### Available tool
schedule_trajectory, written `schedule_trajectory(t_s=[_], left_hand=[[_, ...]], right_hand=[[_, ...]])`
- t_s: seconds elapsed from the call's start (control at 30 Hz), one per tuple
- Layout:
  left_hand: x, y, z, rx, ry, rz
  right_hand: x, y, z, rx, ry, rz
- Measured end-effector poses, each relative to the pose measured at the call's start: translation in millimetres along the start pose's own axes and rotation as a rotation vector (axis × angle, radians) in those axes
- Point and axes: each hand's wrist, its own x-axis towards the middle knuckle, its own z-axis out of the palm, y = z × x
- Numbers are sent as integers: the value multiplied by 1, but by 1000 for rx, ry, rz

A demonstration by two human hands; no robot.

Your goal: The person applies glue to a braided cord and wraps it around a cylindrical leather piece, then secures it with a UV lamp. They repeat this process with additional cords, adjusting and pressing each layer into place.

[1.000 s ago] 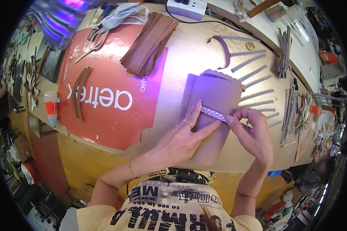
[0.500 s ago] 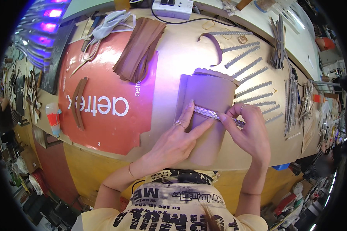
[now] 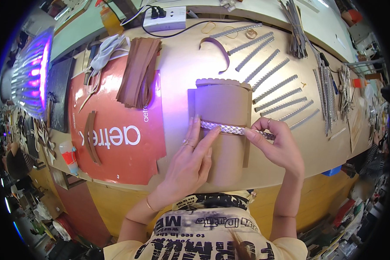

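A brown cylindrical form [image 3: 222, 102] with a scalloped band at its far end lies on the table in front of me. Across it runs a silvery braided strip [image 3: 232, 130], over a thin brown band. My left hand [image 3: 188, 160] rests at the left side of the form, fingers stretched and spread; its fingertips press the strip's left end and upper face. At the form's right edge, my right hand [image 3: 276, 141] pinches the strip between thumb and fingers, and the strip's tail shows below those fingers.
Several grey braided strips [image 3: 275, 101] fan out at the right, near a curved brown strip [image 3: 221, 50]. On the left, a red sheet [image 3: 117, 160] lies under a stack of brown strips [image 3: 138, 71]. A lamp [image 3: 32, 73] and a white power strip [image 3: 165, 19] stand farther off.
The whole view has shifted. My right hand has slid rightward along the braided strip, so more of it shows across the form. My left index finger has moved up onto the strip.
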Motion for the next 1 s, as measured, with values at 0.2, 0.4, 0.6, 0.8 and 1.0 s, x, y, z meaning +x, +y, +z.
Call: schedule_trajectory(t_s=[0.2, 0.4, 0.6, 0.8, 1.0], left_hand=[[3, 8, 4, 46, -23, -9], [-1, 17, 7, 25, 1, -28], [-4, 20, 3, 245, -54, 73], [-5, 12, 10, 70, -52, -9], [-3, 6, 14, -70, 3, 15]], right_hand=[[-9, 10, 2, 83, 14, -13], [-6, 3, 4, 50, 15, 17], [4, -18, 9, -25, -35, -38], [17, -35, 4, -236, -79, -64], [17, -39, 6, -228, -61, -112]])
